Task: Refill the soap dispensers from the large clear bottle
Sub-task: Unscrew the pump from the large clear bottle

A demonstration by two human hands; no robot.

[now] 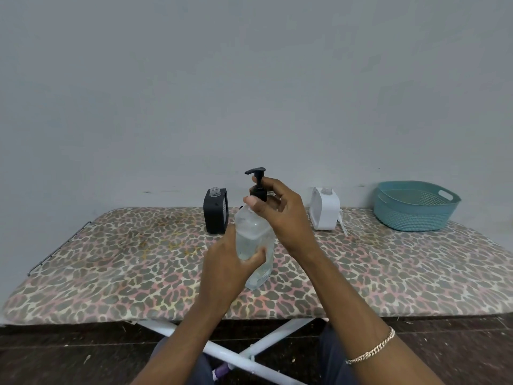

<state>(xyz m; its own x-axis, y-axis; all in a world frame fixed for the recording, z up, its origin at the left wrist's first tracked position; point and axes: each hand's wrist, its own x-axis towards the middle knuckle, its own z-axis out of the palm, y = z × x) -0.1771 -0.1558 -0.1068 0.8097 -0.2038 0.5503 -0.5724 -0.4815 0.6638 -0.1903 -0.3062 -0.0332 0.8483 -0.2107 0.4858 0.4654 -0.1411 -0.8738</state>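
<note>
Grey wall is filling the whole background, and below it a leopard-print ironing board [111,259] is serving as the work surface.

Starting at the left, the black dispenser [216,211] is standing upright at the back of the board with its neck uncapped, just behind the action and touching neither hand. The person's left hand [226,263] is gripping the large clear bottle [254,237] around its body, thumb wrapping across the front. The bottle is leaning slightly, and its base seems to be resting on the board. At the bottle's neck, the right hand [280,215] is pinching the collar of the black pump [258,186], thumb and fingers curling round it.

To my eye the pump is being unscrewed so the bottle can pour. Doing it well is a matter of the left hand bracing the body without squeezing liquid up, and the right hand turning the collar, not the nozzle head. The pump should then be lifted straight out so its tube is not dripping over the cover.

Further right, the white dispenser [324,209] is waiting at the back, neck open too, near the right hand but apart from it. A teal basket [415,207] is sitting at the far right.
</note>
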